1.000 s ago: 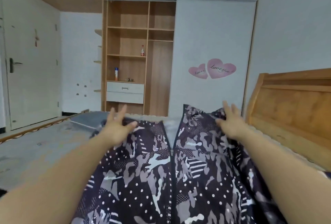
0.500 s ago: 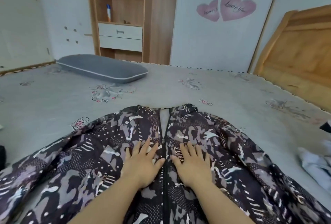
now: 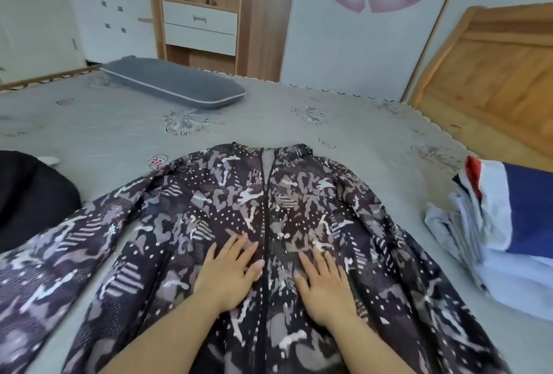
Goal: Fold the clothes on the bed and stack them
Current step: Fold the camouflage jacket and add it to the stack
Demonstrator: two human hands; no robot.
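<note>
Jacket (image 3: pixel 299 200) lies zipped, front up on bed (image 3: pixel 119 134); left hand (image 3: pixel 230 272) & right hand (image 3: pixel 323 281) press flat beside zip, fingers straight, gripping nothing. Looks thin, light, prob slippery, so pinch at shoulders/sleeve ends to fold.

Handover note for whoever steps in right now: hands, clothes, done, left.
Left hand: open, flat on the patterned jacket, just left of its zipper.
Right hand: open, flat on the jacket, just right of the zipper.
Jacket lies front up and zipped on the bed, collar away from the person, sleeves spread out to both sides.
White, blue and red clothes lie bunched at the right; a black garment at the left edge.
Done: jacket laid out flat.
Left: fold the jacket, fold the rest, stack them.
</note>
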